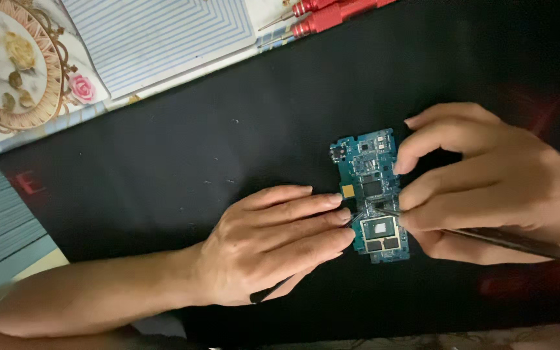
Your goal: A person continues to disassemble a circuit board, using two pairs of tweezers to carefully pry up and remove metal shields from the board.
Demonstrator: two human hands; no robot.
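Observation:
A small blue circuit board (372,170) with black chips lies on a black mat (228,129). My left hand (273,246) rests palm down to the left of the board, fingertips at its left edge, and grips a thin dark tool (270,291) whose tip points at the board's middle. From the right, my right hand (487,181) reaches in, fingers touching the board's right edge, and holds a slim dark tool (520,241) whose tip meets the board near the large square chip (379,228).
Red-handled screwdrivers (332,14) lie at the mat's far edge. A blue-striped white pad (157,35) and a floral-patterned surface (21,65) are at the top left. Tiny specks, possibly screws (234,121), sit on the mat left of the board.

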